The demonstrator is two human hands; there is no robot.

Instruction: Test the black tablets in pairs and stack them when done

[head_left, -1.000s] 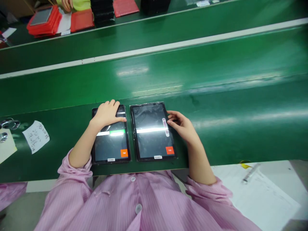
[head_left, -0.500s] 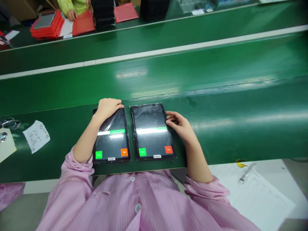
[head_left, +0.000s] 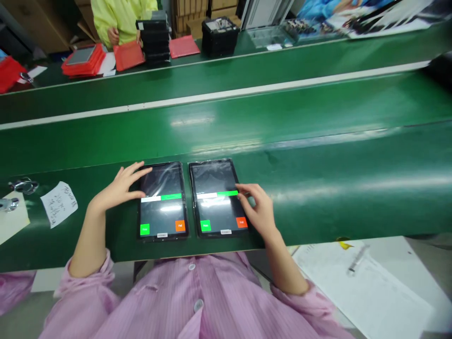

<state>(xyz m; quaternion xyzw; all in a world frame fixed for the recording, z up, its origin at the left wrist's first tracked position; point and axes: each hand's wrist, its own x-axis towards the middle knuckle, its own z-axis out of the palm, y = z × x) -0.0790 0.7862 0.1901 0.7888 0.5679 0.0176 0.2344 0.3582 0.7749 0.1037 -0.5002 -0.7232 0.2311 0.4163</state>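
Two dark tablets lie side by side, face up: the left tablet [head_left: 164,214] and the right tablet [head_left: 221,207]. Each lit screen carries a white and green bar, a green button and an orange or red "Fail" button. My left hand [head_left: 118,188] is open, its spread fingers over the upper left edge of the left tablet. At the right tablet's right edge, by the end of the green bar, my right hand [head_left: 258,207] has bent fingers, thumb and index tips close together. Whether anything is pinched there is too small to make out.
A handwritten note [head_left: 59,205] and a shiny metal object [head_left: 24,185] lie to my left. White papers [head_left: 360,287] sit below the green bench's [head_left: 335,188] front edge. Across the bench, a person in yellow [head_left: 122,21] is near red pouches [head_left: 84,61] and a black stack [head_left: 154,40].
My left hand has lifted off the left tablet's top and moved left, spreading its fingers. My right hand has slid nearer to me along the right tablet's edge. The view has tipped up.
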